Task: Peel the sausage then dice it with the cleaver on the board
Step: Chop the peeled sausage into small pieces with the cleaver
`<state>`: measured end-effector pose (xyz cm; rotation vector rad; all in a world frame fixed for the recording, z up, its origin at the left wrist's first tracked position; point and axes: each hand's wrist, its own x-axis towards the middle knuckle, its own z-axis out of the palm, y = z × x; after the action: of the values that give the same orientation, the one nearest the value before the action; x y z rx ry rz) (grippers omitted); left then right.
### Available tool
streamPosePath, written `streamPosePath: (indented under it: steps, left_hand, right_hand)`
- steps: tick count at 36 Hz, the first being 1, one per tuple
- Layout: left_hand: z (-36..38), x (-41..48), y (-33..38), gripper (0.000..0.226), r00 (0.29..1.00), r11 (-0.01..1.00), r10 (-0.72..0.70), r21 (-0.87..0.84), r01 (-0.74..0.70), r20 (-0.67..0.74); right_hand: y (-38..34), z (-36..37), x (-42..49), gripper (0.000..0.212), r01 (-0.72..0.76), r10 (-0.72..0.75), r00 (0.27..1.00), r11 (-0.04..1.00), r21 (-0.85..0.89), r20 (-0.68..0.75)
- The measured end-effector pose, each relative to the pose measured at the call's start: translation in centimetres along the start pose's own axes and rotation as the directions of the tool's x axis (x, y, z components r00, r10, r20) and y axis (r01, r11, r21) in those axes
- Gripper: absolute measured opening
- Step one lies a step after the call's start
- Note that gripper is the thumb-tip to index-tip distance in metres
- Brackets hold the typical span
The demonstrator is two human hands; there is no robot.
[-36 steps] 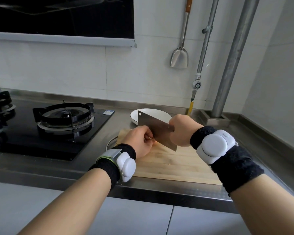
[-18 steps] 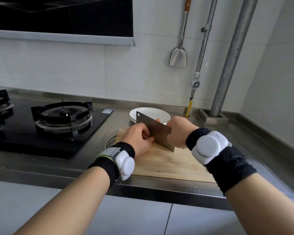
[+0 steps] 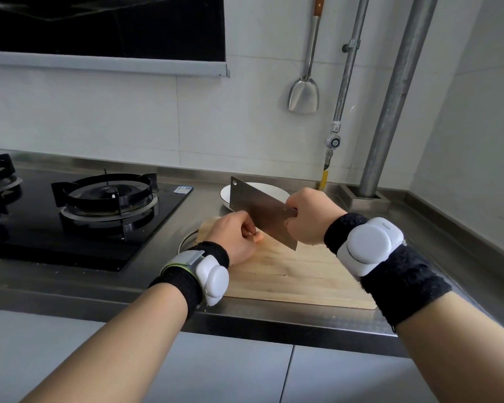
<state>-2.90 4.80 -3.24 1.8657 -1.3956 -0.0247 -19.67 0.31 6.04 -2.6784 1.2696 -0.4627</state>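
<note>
My right hand (image 3: 312, 216) grips the handle of a steel cleaver (image 3: 259, 210), whose blade slants down to the right over the far part of the wooden cutting board (image 3: 297, 271). My left hand (image 3: 234, 237) is curled on the board's far left, fingers closed over the sausage (image 3: 259, 237); only a small pinkish end shows beside the blade. The blade's lower corner is close to the board, right next to my left fingertips. The rest of the sausage is hidden under my hand.
A white bowl (image 3: 274, 191) stands just behind the board, partly hidden by the cleaver. A black gas hob (image 3: 105, 199) lies to the left. A metal spatula (image 3: 304, 94) hangs on the wall, with pipes (image 3: 390, 112) at the back right. The counter's front edge is near.
The cleaver and both hands stay over the far left of the board, with the blade shifting slightly beside my left fingers. The view has shifted a little.
</note>
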Motion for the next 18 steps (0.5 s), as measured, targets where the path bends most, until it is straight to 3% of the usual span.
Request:
streamPosePath:
  steps: [18]
  left_hand:
    - [-0.21, -0.03, 0.10, 0.012, 1.000, 1.000, 0.008, -0.016, -0.008, 0.017]
  right_hand:
    - [-0.26, 0.12, -0.13, 0.022, 0.011, -0.010, 0.999, 1.000, -0.021, 0.049]
